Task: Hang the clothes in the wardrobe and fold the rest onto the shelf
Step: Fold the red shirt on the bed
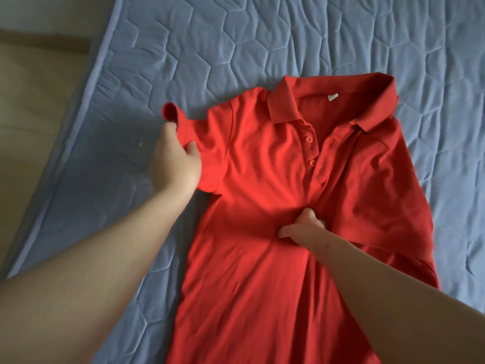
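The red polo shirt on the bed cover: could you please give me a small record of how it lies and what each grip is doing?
garment: red short-sleeved polo shirt, front up, placket unbuttoned
surface: blue quilted bed cover
collar: red collar, at the far end, spread open
left grip: holds the short sleeve, thumb on top
right grip: pinches the cloth just below the placket
other side: looks folded inward over the body
stage: only partly folded

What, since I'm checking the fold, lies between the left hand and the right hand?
Only chest fabric of the red polo shirt, beside its button placket; the left hand grips its sleeve, the right hand pinches its front. Head view.
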Motion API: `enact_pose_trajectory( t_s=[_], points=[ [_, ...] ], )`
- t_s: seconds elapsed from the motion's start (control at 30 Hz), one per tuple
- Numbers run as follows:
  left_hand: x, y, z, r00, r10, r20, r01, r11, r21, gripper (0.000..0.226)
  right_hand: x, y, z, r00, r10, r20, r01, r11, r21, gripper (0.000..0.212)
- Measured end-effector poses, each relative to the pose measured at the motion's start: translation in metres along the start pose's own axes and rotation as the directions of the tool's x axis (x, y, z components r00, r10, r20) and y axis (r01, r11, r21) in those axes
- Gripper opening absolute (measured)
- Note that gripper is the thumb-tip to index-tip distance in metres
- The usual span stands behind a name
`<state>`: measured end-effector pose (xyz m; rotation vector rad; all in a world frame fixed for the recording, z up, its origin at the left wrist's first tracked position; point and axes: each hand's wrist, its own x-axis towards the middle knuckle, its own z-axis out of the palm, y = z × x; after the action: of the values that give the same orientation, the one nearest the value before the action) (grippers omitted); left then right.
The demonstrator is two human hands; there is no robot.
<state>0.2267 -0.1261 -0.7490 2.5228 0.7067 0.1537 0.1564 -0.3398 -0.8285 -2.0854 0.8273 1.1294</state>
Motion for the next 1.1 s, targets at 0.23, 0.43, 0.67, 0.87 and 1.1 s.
enact_pose_trajectory(
  t_s=[0.23,0.43,0.67,0.87,1.1],
  points=[
    [-0.067,0.06,0.052,0.905,0.136,0.402,-0.245,0.941,0.233,0.067,-0.027,0.024,-0.007,0.974,-0.22,0.055,0.215,0.973,0.077,0.029],
    [-0.086,0.053,0.068,0.784,-0.026,0.621,-0.305,0.854,0.422,0.08,-0.069,0.041,-0.037,0.43,-0.832,-0.35,0.547,0.549,-0.632,0.027],
    [-0.103,0.039,0.061,0.774,0.249,0.582,-0.54,0.74,0.402,0.079,-0.044,0.078,-0.069,0.678,-0.664,-0.316,0.218,0.592,-0.776,0.091],
    [-0.141,0.053,0.076,0.674,0.355,0.647,-0.674,0.654,0.343,0.077,-0.026,0.09,-0.089,0.584,-0.647,-0.491,0.45,0.761,-0.468,0.034],
    [-0.151,0.093,0.089,0.637,0.234,0.735,-0.591,0.76,0.27,0.073,-0.032,0.084,-0.165,0.853,0.192,-0.485,0.408,0.333,0.85,0.022]
  ],
)
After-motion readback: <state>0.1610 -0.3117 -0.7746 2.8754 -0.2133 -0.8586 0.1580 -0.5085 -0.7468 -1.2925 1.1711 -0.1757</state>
